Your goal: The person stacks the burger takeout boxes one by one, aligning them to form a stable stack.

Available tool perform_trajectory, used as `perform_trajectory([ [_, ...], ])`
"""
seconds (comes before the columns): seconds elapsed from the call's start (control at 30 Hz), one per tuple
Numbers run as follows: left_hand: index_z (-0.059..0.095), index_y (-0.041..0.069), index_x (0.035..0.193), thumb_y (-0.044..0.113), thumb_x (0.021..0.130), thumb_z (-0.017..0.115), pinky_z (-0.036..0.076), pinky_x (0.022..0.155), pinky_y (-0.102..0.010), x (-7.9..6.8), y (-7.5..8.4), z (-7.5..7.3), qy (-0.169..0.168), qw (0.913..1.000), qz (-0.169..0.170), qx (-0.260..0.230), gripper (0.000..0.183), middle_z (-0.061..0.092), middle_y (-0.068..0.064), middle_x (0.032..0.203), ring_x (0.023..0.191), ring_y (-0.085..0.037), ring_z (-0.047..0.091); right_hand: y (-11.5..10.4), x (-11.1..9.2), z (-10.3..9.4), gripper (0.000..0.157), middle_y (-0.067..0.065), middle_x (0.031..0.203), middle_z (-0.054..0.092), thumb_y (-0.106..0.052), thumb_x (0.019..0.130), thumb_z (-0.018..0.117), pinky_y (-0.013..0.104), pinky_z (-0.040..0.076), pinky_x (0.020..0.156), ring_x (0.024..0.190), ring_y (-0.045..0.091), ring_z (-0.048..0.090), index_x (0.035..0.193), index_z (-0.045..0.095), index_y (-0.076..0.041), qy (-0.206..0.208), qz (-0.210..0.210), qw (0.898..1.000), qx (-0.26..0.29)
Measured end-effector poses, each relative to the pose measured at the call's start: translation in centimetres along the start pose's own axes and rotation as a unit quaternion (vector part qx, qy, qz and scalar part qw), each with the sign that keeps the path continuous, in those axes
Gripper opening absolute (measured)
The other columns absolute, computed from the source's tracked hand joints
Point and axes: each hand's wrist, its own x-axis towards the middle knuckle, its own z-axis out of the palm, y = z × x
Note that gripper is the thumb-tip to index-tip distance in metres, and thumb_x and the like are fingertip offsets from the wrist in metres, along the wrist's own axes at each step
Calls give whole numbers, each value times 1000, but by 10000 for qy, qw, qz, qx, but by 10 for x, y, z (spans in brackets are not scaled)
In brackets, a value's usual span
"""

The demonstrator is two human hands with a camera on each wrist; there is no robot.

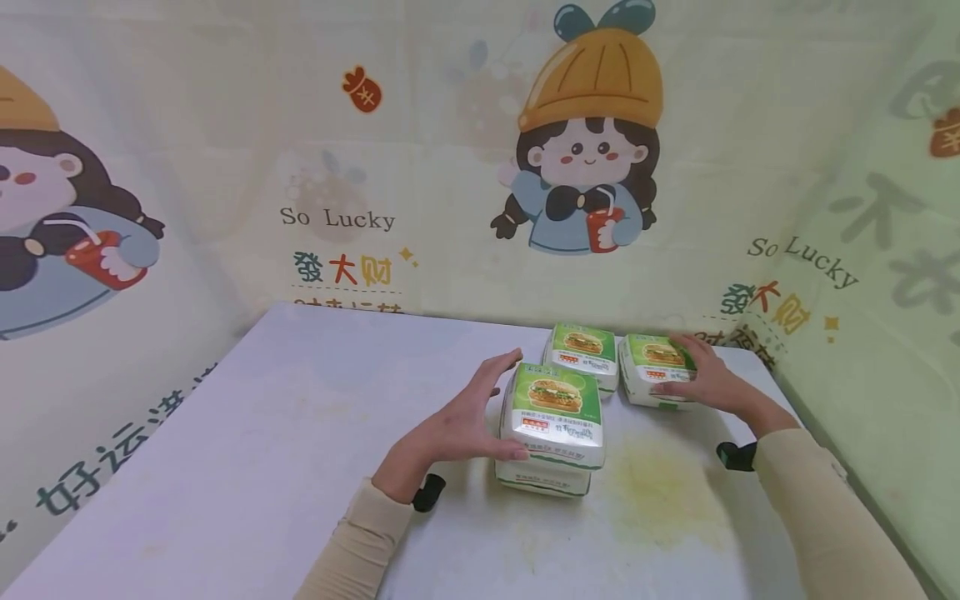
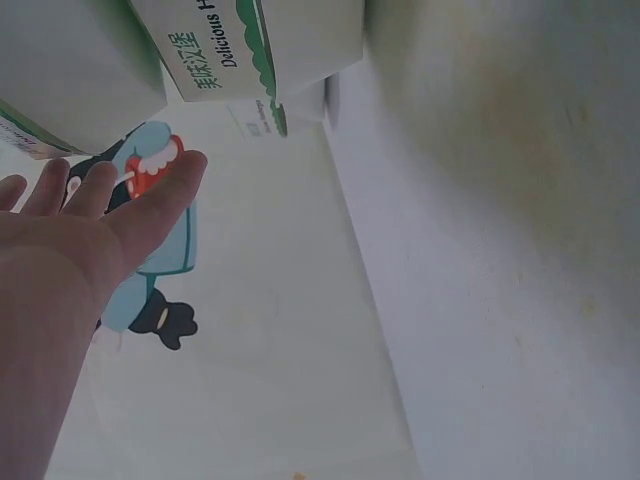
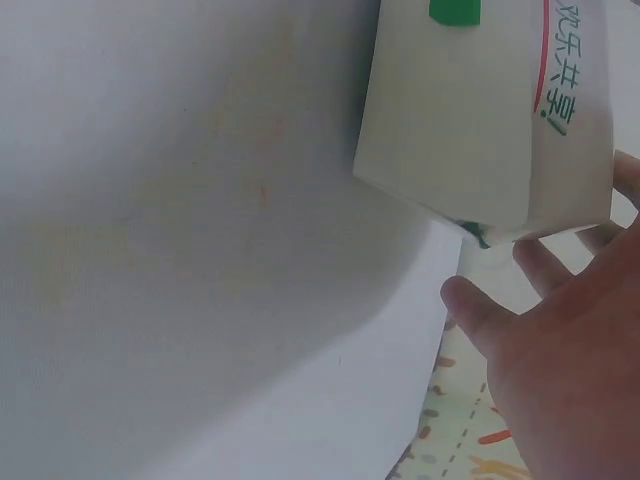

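Observation:
In the head view, one burger box (image 1: 555, 408) with a green and white lid sits on a lower burger box (image 1: 543, 477), slightly offset from it. My left hand (image 1: 465, 421) is at the upper box's left side, thumb by its front and fingers spread toward its far edge. Seen from the left wrist, the fingers (image 2: 150, 205) are fairly straight. My right hand (image 1: 708, 379) spans the right side of another burger box (image 1: 648, 371), thumb by the front, fingers by the back. In the right wrist view, the thumb (image 3: 480, 310) looks apart from that box.
A further burger box (image 1: 581, 354) stands behind the stack, close to the right-hand box. All rest on a white table (image 1: 300, 442) with a yellowish stain (image 1: 667, 492) at front right. A printed cloth backdrop (image 1: 435, 167) rises along the back and sides.

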Motion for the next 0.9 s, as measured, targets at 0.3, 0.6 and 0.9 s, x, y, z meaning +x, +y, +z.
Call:
perform_trajectory([
  [0.3,13,36,157,31,78,82,32,118,-52,1,2,-1,-21,10000,82,-50,105,24,8,160,148,-9,25,11,-5,-4,107,36,157,-2,-44,83,74,78,26,99,136,59,14,157,9,-4,-183,-35,9997,169],
  [0.6,14,34,157,32,78,83,33,117,-49,0,2,-1,-12,10000,15,56,105,26,12,159,146,-6,27,10,-12,-8,107,38,153,1,-50,83,74,74,35,94,126,56,26,157,11,-4,-222,249,9994,105],
  [0.9,15,33,157,33,78,82,34,117,-50,0,0,0,11,10000,-15,48,104,26,13,158,146,-8,28,12,-18,-8,104,39,150,4,-49,82,76,66,40,89,123,54,29,155,16,-5,-33,221,9996,167],
])
